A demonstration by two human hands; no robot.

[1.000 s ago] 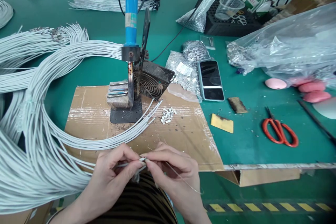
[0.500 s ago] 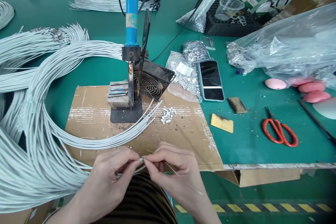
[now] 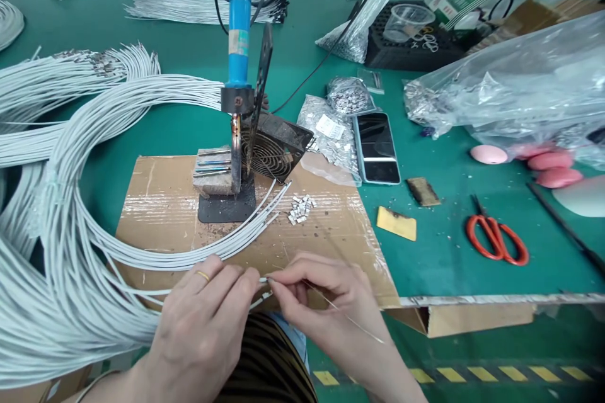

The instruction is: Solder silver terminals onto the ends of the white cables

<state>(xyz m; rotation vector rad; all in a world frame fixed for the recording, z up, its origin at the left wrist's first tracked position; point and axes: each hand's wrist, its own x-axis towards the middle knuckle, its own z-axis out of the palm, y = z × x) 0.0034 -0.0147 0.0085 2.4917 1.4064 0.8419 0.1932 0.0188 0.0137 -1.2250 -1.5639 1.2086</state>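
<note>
Near the front edge of the cardboard sheet [image 3: 340, 245], my two hands meet at the end of a white cable [image 3: 263, 280]. My left hand [image 3: 203, 321], with a ring on one finger, is closed on the cable, its knuckles turned up. At the cable's tip, my right thumb and forefinger pinch; what exactly lies between those fingertips is too small to make out. A thin silvery wire [image 3: 359, 326] passes through my right hand [image 3: 331, 296] and sticks out over the wrist. Another white cable end with a small fitting [image 3: 265, 296] shows just below the fingers.
A blue-handled soldering iron [image 3: 239, 44] stands in a holder beside a small black fan [image 3: 274, 151]. White cable bundles [image 3: 61, 201] fill the left. Small metal pieces [image 3: 301, 208], a phone [image 3: 377, 148], a yellow sponge [image 3: 396, 223] and red-handled scissors [image 3: 496, 238] lie rightward.
My left hand has rolled over, so its back and knuckles now face up. Both hands have shifted slightly right, and the cable end shows a little more between them.
</note>
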